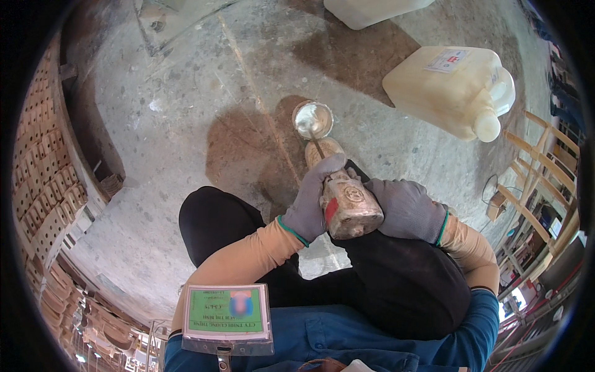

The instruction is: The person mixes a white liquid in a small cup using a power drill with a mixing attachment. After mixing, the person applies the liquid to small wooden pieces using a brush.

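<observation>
Both my hands, in grey gloves with green cuffs, grip a grimy whitish plastic bottle (353, 214) with a red patch. Its base faces up toward me and its far end tilts down and away. My left hand (312, 197) wraps its left side, while my right hand (406, 208) clasps the right. Beyond it stands a small round tub (314, 111) with pale, shiny contents. A thin dark streak (318, 146) runs to the tub; whether it is a stick or poured liquid I cannot tell. A beige rounded thing (325, 149) lies just below the tub, partly hidden.
A large translucent jug (443, 87) of yellowish liquid lies on its side at the upper right, and another (372, 9) is cut by the top edge. Stacked drilled wooden parts (46, 180) line the left. Wooden chair frames (545, 167) stand right. The concrete floor (155, 155) is stained.
</observation>
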Demonstrator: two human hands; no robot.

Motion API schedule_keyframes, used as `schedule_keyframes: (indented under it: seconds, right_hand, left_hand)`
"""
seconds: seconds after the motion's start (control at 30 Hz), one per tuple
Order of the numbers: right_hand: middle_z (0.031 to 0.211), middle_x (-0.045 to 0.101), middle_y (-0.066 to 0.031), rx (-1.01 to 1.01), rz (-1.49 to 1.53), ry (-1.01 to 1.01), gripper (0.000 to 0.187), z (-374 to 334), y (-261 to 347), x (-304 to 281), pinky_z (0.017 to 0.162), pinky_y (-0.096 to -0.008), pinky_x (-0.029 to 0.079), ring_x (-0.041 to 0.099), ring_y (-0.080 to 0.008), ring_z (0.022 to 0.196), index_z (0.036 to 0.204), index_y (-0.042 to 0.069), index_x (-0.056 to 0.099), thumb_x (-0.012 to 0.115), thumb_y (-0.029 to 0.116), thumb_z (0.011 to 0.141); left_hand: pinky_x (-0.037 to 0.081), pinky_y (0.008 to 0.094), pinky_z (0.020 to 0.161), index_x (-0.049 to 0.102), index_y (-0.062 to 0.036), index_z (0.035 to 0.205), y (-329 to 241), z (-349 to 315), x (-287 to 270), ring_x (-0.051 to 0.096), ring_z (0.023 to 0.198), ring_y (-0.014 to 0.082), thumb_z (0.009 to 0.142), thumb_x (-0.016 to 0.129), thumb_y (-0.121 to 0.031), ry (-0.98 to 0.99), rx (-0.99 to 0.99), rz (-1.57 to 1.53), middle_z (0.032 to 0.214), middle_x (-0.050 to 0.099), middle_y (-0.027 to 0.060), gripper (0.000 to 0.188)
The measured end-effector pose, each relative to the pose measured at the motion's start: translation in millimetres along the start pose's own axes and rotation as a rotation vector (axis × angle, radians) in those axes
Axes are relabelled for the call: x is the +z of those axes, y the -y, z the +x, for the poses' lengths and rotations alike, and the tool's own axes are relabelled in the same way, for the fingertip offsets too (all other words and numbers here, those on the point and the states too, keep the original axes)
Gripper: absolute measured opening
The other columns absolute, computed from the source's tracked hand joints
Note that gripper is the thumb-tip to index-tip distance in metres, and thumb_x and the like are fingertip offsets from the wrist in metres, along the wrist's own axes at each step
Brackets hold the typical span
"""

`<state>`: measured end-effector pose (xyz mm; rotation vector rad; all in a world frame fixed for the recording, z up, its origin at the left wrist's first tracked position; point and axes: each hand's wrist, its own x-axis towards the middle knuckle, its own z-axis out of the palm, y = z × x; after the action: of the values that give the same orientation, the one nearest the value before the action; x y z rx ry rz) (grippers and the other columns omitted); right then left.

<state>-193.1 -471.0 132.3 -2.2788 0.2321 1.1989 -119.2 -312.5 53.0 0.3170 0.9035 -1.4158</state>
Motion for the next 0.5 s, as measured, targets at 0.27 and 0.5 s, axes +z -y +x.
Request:
schedule_keyframes:
  seconds: [0.27, 0.5]
  right_hand:
    - [0.078, 0.064, -0.0195, -0.013, -0.019, 0.007, 0.036, -0.6, -1.1, -2.5, 0.063, -0.045, 0.052, 0.066, -0.0351, 0.074, 0.097, 0.0, 0.051, 0.059, 0.031, 0.081]
    - [0.076, 0.063, -0.0185, 0.017, -0.112, -0.075, 0.034, 4.0, 4.2, -4.2, 0.06, -0.0448, 0.051, 0.065, -0.0345, 0.069, 0.094, 0.001, 0.052, 0.06, 0.031, 0.078]
  left_hand:
    - [0.054, 0.0371, 0.079, 0.053, -0.0084, 0.103, 3.4, 0.2, -2.7, 0.061, 0.087, 0.0205, 0.087, 0.06, -0.026, 0.015, 0.023, -0.002, 0.091, 0.058, 0.0075, 0.024]
    - [0.054, 0.0339, 0.083, 0.049, -0.0072, 0.119, -10.2, 3.0, -4.6, 0.06, 0.091, 0.0184, 0.09, 0.056, -0.025, 0.141, 0.057, 0.137, 0.102, 0.056, 0.0094, 0.035]
